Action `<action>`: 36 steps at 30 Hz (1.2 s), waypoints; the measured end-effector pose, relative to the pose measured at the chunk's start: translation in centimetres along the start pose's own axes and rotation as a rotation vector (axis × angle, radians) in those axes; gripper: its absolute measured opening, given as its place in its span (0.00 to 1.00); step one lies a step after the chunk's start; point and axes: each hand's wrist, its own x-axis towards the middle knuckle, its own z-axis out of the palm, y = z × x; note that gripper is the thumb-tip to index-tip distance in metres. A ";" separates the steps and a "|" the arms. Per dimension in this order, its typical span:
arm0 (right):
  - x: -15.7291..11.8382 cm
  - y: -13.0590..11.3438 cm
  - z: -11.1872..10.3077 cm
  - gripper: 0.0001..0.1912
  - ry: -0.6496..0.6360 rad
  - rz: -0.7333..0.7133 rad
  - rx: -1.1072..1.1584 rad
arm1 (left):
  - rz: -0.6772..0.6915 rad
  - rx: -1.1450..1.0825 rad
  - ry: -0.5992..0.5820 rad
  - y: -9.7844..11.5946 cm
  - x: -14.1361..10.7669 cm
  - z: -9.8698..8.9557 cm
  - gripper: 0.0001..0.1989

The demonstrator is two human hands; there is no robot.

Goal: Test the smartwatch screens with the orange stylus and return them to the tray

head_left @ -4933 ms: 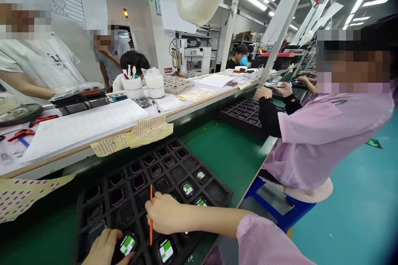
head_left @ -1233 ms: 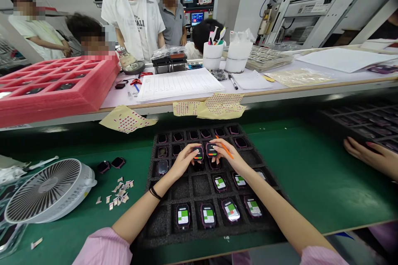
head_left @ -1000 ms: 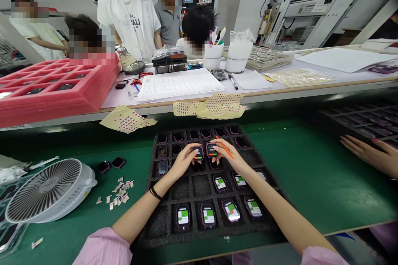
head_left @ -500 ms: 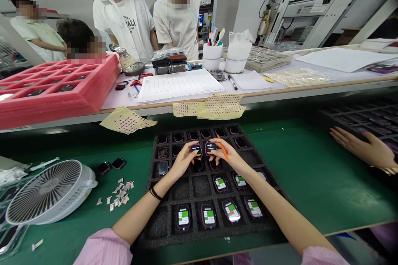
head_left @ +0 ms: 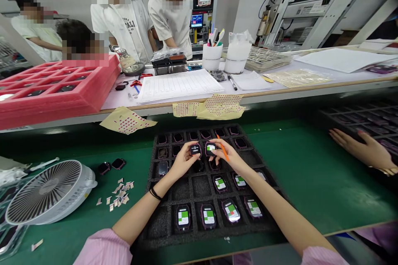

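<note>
1. Left hand [head_left: 185,158]: narrow, fingers curled round the 1st smartwatch [head_left: 195,149], screen up, dark w/ pale text. Watch sits just past the fingertips, toward far side of tray. Long axis approx front-to-back. Can't tell if it's lifted or just pinched in its pocket.
2. Right hand [head_left: 228,155]: narrow too, pinching an orange stick [head_left: 223,148], fingertips on the 2nd smartwatch [head_left: 210,148]. Watch lies left of the palm and ahead of it, long axis also approx front-to-back. Stick tilts, far end leaning left, near end right.
3. Btwn hands: watches side by side, just apart, L one nearer left hand, R one nearer right hand.
4. Both sit in a black foam tray [head_left: 201,186] w/ rows of pockets. Near rows hold more watches w/ green-and-white screens, e.g. [head_left: 183,217].
5. Left of tray on green mat: 2 loose watches [head_left: 108,167], paper label scraps [head_left: 117,190], white desk fan [head_left: 46,192].
6. Far side: dotted sticker sheets [head_left: 220,105], printed form [head_left: 178,86], pink foam tray [head_left: 62,107].
7. Far right: co-worker's hand [head_left: 357,145] by a 2nd dark tray [head_left: 360,120].
</note>
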 end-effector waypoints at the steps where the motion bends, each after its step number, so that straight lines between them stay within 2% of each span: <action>1: 0.0 0.0 0.0 0.20 0.006 0.001 -0.004 | 0.004 0.000 0.005 0.1 0.0 0.0 0.25; 8: -0.1 -0.1 -0.1 0.18 0.056 -0.019 -0.038 | -0.003 0.002 0.020 0.8 -0.1 -0.1 0.20; 19: -0.4 -0.4 0.1 0.15 0.031 -0.029 -0.004 | 0.017 0.015 0.042 0.4 0.1 -0.2 0.19; 23: -0.1 0.1 0.0 0.19 -0.003 -0.023 0.004 | 0.009 -0.015 0.041 0.3 0.1 -0.2 0.20; 29: 0.1 0.6 -0.1 0.25 -0.035 -0.032 -0.017 | 0.013 -0.021 0.021 0.0 0.0 0.0 0.27; 36: -0.2 -0.1 0.0 0.17 0.042 -0.027 -0.039 | -0.044 0.040 0.049 0.5 0.0 -0.1 0.18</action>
